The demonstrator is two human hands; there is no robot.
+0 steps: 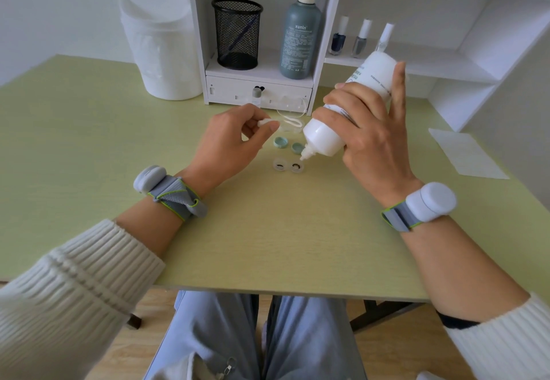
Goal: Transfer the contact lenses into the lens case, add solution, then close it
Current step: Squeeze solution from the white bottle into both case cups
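Lens case (pixel 288 166) is sitting open on the table (pixel 268 245), just nearer me than both sets of fingertips. A dark ring is showing in its right well and something fainter in the left, so I'm reading the lenses as already in. Right hand (pixel 366 138) is wrapping thumb and fingers round the solution bottle (pixel 333 129), one finger sticking out straight along it. The bottle is tipping nozzle-down, with the tip hanging just above the right well, not touching. Left hand (pixel 229 141) is pinching a small white cap (pixel 265 123) between thumb and fingertips, probably the bottle's. So we're sitting in the add-solution step; can't tell if liquid is flowing. Next move is calling for a gentle squeeze, then shifting the tip over the left well, no overfill. Two teal lids (pixel 280 142) are lying just beyond the case, between the two hands' fingertips, waiting for closing. A clear tray (pixel 290 125) is lying just past the left fingertips, and a grey bottle (pixel 300 34) is standing on the shelf well behind.
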